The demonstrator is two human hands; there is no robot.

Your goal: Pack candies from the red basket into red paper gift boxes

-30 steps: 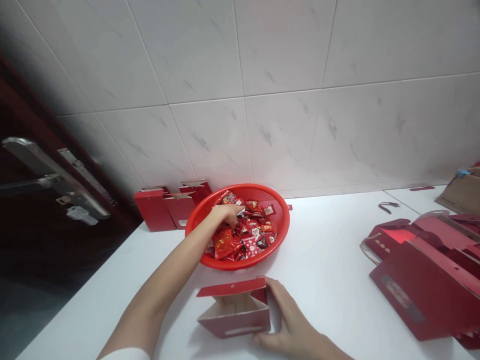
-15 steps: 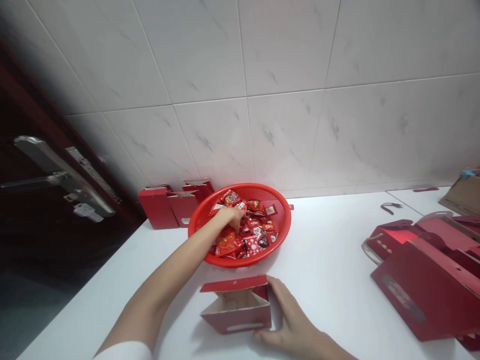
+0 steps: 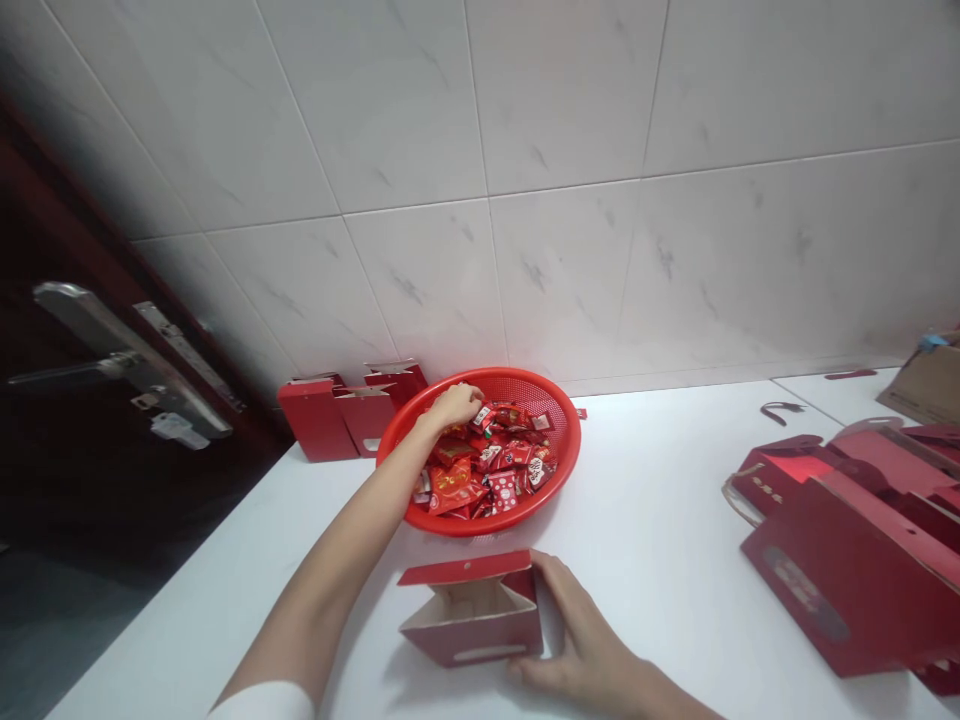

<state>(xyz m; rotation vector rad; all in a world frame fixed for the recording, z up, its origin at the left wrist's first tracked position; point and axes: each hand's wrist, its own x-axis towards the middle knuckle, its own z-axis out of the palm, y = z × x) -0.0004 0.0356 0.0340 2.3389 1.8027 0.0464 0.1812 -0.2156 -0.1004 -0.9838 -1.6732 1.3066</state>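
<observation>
As the right hand [image 3: 581,650] holds a box [image 3: 476,638], wrapper lettering [image 3: 450,477] blurs.

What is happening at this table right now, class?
A person's left hand is in a red mesh basket of wrapped sweets, toward its far left side. The right hand grips the right end of an open red box in front of the basket. To the basket's left, more red boxes stand by the tiled wall. Other red packaging lies at the right of the white table.
</observation>
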